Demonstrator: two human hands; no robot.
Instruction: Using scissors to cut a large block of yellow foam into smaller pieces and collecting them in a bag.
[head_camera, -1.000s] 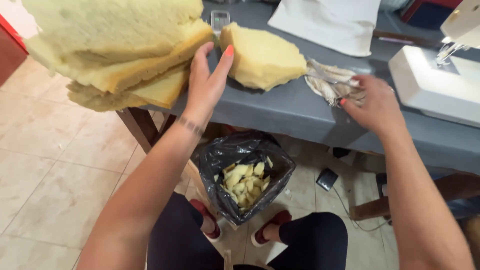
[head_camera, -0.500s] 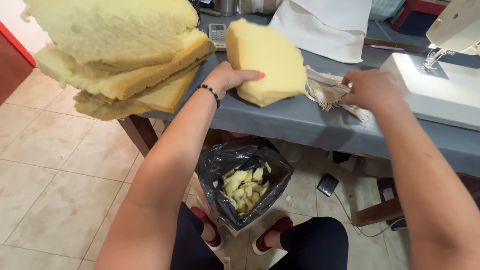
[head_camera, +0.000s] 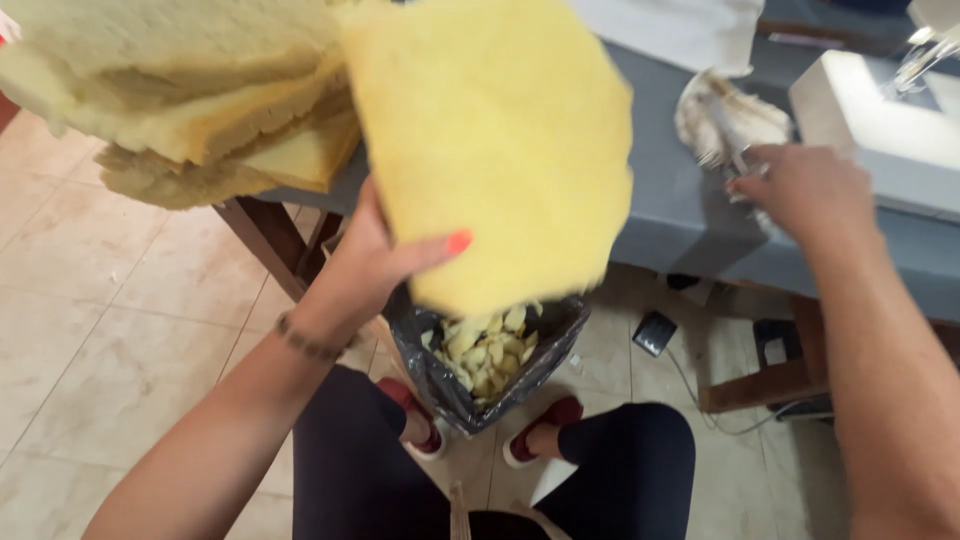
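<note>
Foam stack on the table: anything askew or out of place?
Yes. The foam stack is uneven and juts past the table edge, unsupported. The left hand holds a foam piece above the bin of scraps.

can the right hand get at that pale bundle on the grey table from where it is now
Probably yes. The right hand already rests on the grey table right beside the pale bundle, fingertips at its edge, and nothing lies between them. The left hand and its yellow foam piece are off to the side.
</note>
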